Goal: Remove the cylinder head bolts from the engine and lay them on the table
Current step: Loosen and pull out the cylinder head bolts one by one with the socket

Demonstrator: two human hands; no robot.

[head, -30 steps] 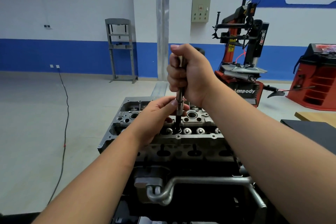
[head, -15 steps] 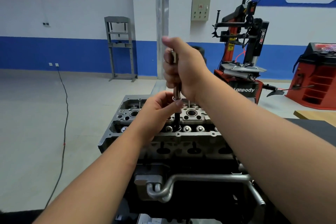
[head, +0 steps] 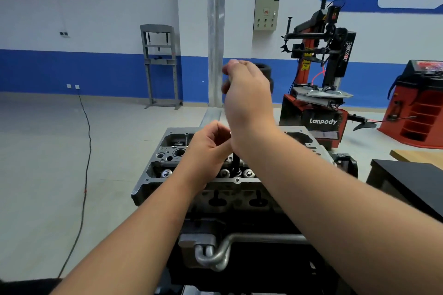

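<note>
While right hand (head: 247, 96) curls round tool top and left hand (head: 208, 148) pinches its shaft (head: 236, 163), bolt sits in cylinder head (head: 172, 151); none visible on desk (head: 412, 175).

Floor (head: 43, 175): pale and smooth, running back to the blue-banded wall.
Cable (head: 84, 175): black, trailing across the floor from the wall sockets toward the camera.
Press frame (head: 161, 64): grey, standing on the floor by the wall.
Table (head: 412, 182): black top at the right edge, beside the engine (head: 172, 151).
Tyre machine (head: 318, 103): red and black, on the floor behind the engine.
</note>
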